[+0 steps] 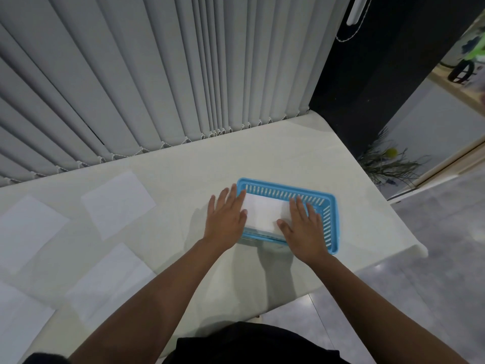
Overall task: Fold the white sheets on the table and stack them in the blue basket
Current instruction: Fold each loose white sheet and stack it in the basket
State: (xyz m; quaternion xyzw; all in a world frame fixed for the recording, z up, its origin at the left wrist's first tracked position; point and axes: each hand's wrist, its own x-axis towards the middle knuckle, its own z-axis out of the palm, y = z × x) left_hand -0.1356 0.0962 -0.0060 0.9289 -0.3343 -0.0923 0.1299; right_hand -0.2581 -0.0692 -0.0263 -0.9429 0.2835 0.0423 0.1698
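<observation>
Cream tabletop (210,164) carries everything, backed by grey vertical blinds (157,74). Four unfolded white sheets (118,203) lie flat well to the left, probably waiting their turn. The blue basket (332,222) sits near the right edge and holds a folded sheet (265,214). The left hand (225,219) and right hand (304,229) are spread flat, palms down at its two ends, seemingly seating it level. Nothing blocks the way back to the loose sheets.

Dim, cool, even light. Soft forearm shadows fall on the surface (262,158). Wide-angle distortion bends the vertical blinds (157,74); the right edge is blurred.
</observation>
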